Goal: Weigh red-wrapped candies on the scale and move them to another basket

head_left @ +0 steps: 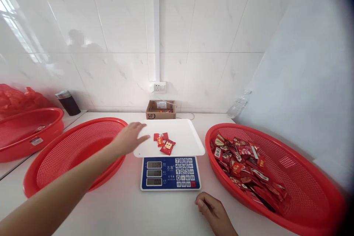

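On smooth tray [190, 136], glossy packets [167, 147]

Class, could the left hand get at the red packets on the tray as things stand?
Probably yes: the left hand is open, looks empty and is at the edge of the white tray, with nothing visible between it and the red packets.

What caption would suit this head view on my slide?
Left hand open beside red packets on the tray of a scale; right hand curled near its keypad, red baskets on either side.
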{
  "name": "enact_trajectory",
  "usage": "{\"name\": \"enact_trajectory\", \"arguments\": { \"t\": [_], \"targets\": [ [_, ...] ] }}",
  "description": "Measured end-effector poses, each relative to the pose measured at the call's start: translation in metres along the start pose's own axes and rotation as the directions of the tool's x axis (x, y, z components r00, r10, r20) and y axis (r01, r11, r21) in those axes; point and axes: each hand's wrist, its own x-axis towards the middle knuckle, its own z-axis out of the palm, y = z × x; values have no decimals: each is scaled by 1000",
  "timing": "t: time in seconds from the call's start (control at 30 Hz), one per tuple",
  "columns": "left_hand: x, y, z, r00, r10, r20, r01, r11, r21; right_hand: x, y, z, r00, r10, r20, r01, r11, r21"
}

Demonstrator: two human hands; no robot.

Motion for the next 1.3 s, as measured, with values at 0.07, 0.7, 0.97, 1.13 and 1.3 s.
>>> {"name": "enact_trajectory", "arguments": {
  "t": [0.07, 0.7, 0.97, 1.13, 1.3],
  "targets": [
    [8, 25, 24, 993, 109, 55, -104, 990, -96, -1, -1, 0, 1000, 1, -8, -1, 1000, -3],
    [48, 70, 67, 992, 89, 92, -84, 995, -57, 0, 0, 2, 1000, -15, -26, 15, 1000, 4],
    [49, 70, 70, 990, 86, 112, -79, 995, -67, -1, -3, 1, 1000, 4, -11, -4, 1000, 0],
    [51, 74, 68, 983, 122, 136, -120, 992, -26, -1, -1, 2, 1000, 14, -11, -14, 1000, -12],
    [49, 75, 64, 970, 194, 145, -193, 981, -25, -2, 0, 3, 1000, 5, -17, -5, 1000, -9]
  ]
}}
